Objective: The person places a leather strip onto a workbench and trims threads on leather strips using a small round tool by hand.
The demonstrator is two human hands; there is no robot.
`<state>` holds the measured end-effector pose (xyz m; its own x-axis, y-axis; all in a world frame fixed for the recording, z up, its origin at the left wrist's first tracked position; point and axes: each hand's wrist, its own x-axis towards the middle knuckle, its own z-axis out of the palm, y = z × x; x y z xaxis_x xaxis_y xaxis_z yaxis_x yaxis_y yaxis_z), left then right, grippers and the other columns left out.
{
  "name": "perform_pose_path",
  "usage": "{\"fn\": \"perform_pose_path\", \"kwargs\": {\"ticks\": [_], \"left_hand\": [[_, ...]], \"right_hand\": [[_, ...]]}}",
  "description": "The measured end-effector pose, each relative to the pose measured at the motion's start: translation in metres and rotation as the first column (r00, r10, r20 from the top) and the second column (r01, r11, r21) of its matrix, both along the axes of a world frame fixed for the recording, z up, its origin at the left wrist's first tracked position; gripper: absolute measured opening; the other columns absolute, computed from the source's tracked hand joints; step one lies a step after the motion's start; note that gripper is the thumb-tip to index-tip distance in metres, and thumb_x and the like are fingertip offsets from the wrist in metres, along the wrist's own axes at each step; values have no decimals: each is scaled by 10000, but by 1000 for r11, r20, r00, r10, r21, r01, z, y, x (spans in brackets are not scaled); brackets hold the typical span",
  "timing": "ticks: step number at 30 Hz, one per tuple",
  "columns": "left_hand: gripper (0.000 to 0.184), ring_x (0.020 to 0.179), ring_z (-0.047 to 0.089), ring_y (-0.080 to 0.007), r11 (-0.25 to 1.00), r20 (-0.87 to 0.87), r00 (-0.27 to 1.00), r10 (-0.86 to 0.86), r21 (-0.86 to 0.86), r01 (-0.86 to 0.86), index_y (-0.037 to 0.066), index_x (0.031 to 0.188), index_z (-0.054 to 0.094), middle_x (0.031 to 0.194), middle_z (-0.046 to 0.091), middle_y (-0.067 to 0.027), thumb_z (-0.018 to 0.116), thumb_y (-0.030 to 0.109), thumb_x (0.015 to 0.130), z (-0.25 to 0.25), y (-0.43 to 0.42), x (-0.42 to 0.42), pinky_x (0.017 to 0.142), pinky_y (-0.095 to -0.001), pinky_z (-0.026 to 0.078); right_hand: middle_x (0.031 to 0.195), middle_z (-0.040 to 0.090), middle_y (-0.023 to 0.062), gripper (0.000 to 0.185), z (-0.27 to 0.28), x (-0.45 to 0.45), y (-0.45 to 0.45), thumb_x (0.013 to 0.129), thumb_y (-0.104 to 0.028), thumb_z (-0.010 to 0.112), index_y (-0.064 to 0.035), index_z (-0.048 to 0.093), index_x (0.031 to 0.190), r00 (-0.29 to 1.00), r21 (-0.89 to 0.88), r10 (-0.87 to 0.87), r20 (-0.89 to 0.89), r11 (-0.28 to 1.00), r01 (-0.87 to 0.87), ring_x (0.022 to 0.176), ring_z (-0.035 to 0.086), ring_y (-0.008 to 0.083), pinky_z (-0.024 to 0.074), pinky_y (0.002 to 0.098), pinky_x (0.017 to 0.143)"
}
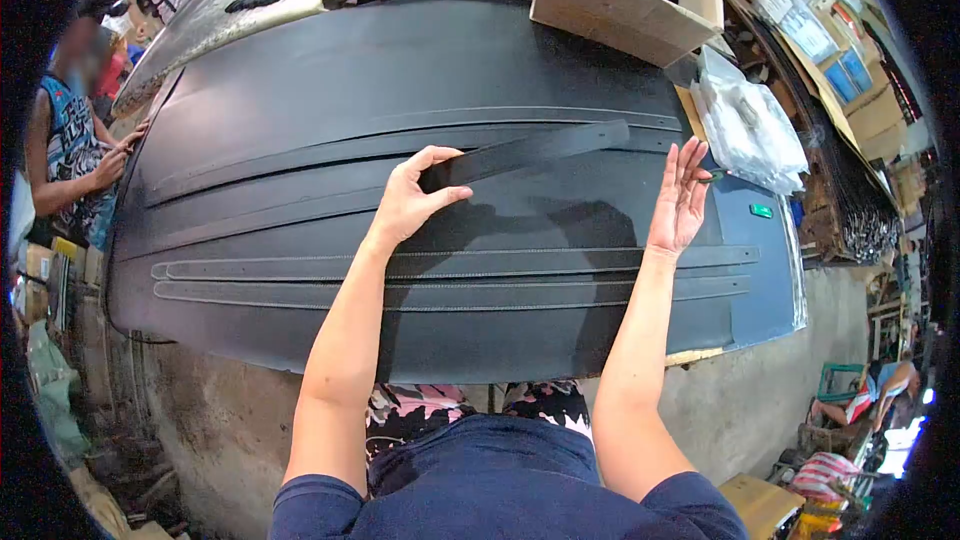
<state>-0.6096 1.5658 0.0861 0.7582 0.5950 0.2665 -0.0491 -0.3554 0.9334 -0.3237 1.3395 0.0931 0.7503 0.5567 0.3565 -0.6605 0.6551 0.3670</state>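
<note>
Held 1 black strap (545,152) over the bench (250,70), likely at the handling step.
Pinched 1 end in the grip of the left hand (412,198); held the right hand (680,202) open. Probably needed steadying next.

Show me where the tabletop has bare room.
Widest: the black tabletop behind the rearmost strip, left of the cardboard box. Smaller: the front margin, before the frontmost strip. Crowded: right rear, with plastic bags beside the box.

- The bench (290,70) is topped in black.
- Straps (500,262) are laid lengthwise, two nearest, others farther back.
- A box (615,22) is set at the far edge.
- Bags (745,125) and a green item (762,211) are placed toward the right end.
</note>
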Motion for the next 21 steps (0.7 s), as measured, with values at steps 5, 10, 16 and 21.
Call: {"fn": "perform_pose_path", "kwargs": {"ticks": [5, 10, 16, 21], "left_hand": [[410, 891, 561, -85, 997, -51, 998, 22, -71, -26, 33, 1116, 614, 944, 625, 3, 780, 69, 743, 5, 5, -5, 824, -248, 453], [449, 893, 545, -85, 982, 10, 1000, 16, -186, -14, 31, 1170, 595, 968, 610, 7, 762, 53, 754, 3, 10, -9, 835, -242, 440], [430, 864, 549, -81, 986, 44, 999, 23, -169, -15, 50, 1137, 630, 939, 599, 21, 790, 108, 743, 10, 12, -5, 806, -237, 450], [407, 844, 566, -125, 930, 54, 998, -14, 367, -7, 24, 1107, 644, 939, 658, -51, 788, 127, 741, 65, 30, 37, 787, -270, 467]], "right_hand": [[1419, 420, 249, 23, 3, -1, 0, 905, 36, 527, 41, 527, 927, 1000, 39, -16, -1, 999, 16, 1403, 270, 379, 125, 590, 1185], [1412, 425, 257, 18, 3, 0, -2, 903, 37, 528, 37, 526, 922, 999, 56, -32, -12, 998, 33, 1402, 273, 379, 125, 591, 1184], [1410, 417, 274, 48, 6, -2, -4, 939, 20, 468, 17, 487, 896, 999, 95, -37, -26, 995, 39, 1402, 268, 389, 109, 582, 1188], [1426, 409, 254, 25, 2, 4, -5, 905, 26, 541, 29, 546, 929, 995, 53, -87, 43, 995, 85, 1399, 289, 365, 135, 562, 1191]]}}
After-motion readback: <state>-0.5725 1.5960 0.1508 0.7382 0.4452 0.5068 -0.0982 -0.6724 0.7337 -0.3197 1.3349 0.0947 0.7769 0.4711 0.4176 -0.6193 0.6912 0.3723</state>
